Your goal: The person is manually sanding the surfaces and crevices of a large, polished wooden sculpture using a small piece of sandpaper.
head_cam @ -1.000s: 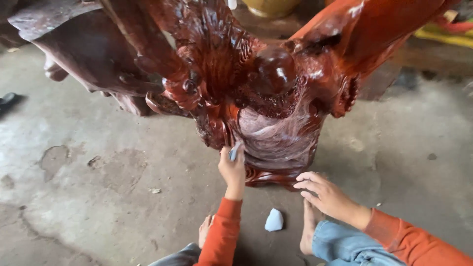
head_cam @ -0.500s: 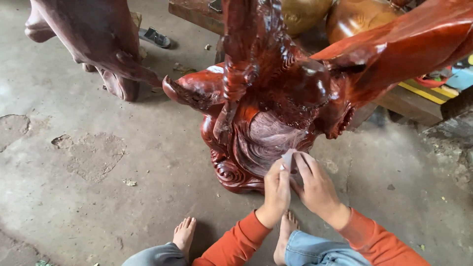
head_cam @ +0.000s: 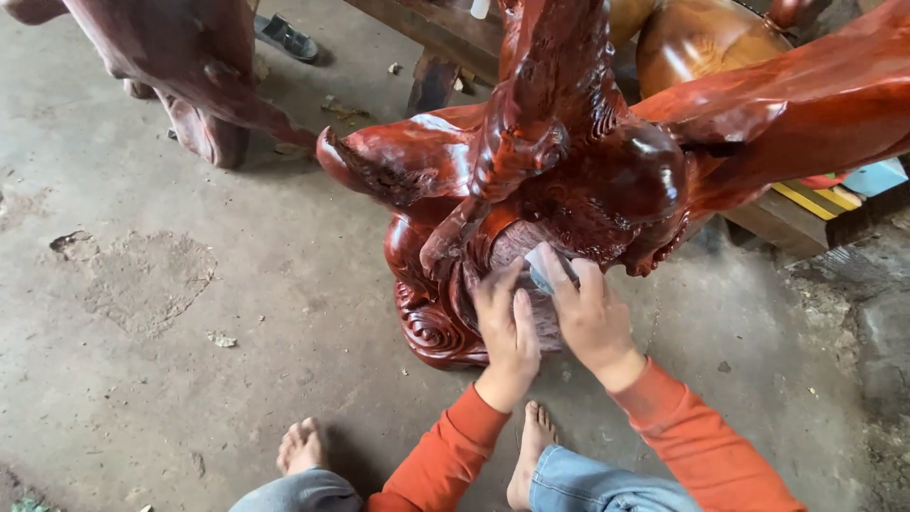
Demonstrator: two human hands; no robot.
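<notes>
Red-lacquered wood carving (head_cam: pixel 569 180) stands on the concrete floor (head_cam: pixel 190 313), its top cut off. Left hand (head_cam: pixel 507 332) presses spread fingers flat against its base; right hand (head_cam: pixel 590 318) pinches a small pale sheet (head_cam: pixel 542 265), partly hidden.

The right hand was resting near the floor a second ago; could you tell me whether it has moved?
Yes. The right hand has risen from beside the carving's base to the pale sanding piece on the red wooden carving, next to the left hand.
</notes>
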